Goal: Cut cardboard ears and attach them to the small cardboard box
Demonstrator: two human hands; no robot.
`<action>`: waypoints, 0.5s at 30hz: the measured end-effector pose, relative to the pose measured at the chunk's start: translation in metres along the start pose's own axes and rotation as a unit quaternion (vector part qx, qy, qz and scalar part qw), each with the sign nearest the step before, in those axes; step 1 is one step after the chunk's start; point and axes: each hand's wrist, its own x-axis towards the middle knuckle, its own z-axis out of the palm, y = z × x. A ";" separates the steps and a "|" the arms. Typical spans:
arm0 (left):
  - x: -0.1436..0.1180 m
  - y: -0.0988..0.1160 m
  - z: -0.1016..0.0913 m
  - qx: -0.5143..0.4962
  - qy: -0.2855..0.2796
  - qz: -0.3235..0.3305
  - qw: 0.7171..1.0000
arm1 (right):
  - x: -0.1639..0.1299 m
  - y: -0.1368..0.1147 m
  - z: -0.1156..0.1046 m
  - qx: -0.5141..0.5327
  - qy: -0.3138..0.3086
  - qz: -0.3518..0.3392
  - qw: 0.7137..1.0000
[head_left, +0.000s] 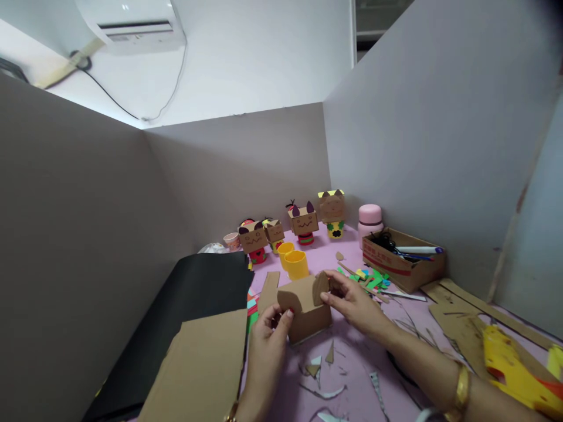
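**Two hands gripping a small cardboard box over a pink table**

At the far left, a black paper sheet (193,310) is lying along the grey partition, with a flat brown cardboard sheet (197,369) overlapping its near edge. Just right of that, the left hand (268,343) is pinching the near left corner of a small brown cardboard box (305,308), thumb and fingertips closing on its edge. The box is sitting low over the pink table (352,375), in the middle between both hands. The right hand (354,305) is grasping the box's right side, fingers pressing a rounded cardboard flap at its top. Behind the box, two yellow cylindrical cups (292,261) are standing side by side, and a row of cardboard-headed figures (303,223) is lining the back wall. Further right, a pink lidded jar (370,223) is standing just beside an open brown cardboard tray of pens (402,261). Coloured paper scraps (369,278) are lying between the tray and the right hand.
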 end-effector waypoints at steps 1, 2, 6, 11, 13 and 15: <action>0.000 0.001 0.000 0.008 0.002 0.003 1.000 | 0.000 0.000 0.000 0.001 0.001 0.000 1.000; 0.000 0.001 0.000 0.016 0.005 0.007 1.000 | 0.000 0.001 0.000 0.001 0.003 0.000 1.000; 0.002 0.000 -0.002 0.050 0.011 0.024 0.998 | -0.001 0.004 -0.001 0.007 0.008 0.005 1.000; 0.002 0.000 -0.003 0.078 0.003 0.045 0.996 | -0.001 0.007 -0.001 0.027 0.005 0.013 1.000; 0.002 0.001 -0.003 0.088 -0.002 0.051 0.995 | -0.002 0.006 0.000 0.032 0.002 0.015 0.999; 0.002 0.001 -0.003 0.097 -0.006 0.054 0.994 | -0.003 0.004 0.001 0.031 0.004 0.017 0.999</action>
